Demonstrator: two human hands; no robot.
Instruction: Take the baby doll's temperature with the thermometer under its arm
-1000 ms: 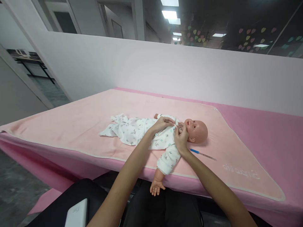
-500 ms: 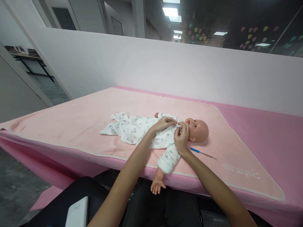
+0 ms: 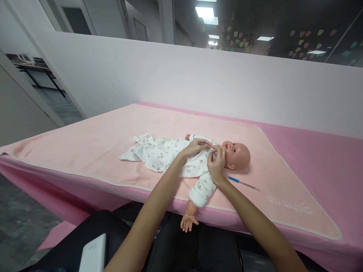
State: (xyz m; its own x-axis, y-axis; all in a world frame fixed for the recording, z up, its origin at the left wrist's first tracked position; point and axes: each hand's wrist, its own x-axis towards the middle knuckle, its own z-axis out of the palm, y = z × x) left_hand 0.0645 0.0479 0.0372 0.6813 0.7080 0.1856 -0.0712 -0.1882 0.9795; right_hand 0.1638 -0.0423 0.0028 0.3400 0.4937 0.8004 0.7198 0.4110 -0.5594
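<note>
A baby doll [image 3: 240, 155] lies on its back with its head to the right. It wears white printed baby clothes [image 3: 160, 154]. At the upper chest, close under the chin, my left hand [image 3: 197, 147] pinches the front of the top. Just right of it, my right hand [image 3: 217, 163] has its fingers curled on the same cloth near the neckline. The fingertips of both hands nearly meet, and the bit of cloth between them is mostly covered. One doll arm [image 3: 189, 217] hangs over the table's near edge.
A thin stick with a blue end [image 3: 234, 179], perhaps a thermometer, lies right of my right wrist. The doll rests on a peach mat [image 3: 93, 147] over a pink cloth [image 3: 320, 155]. Behind stands a white wall [image 3: 181, 79]. A white flat box-like object [image 3: 93, 254] sits at lower left.
Both hands stay at the doll's neckline, with only a slight shift of the fingers. The doll and the stick have not moved.
</note>
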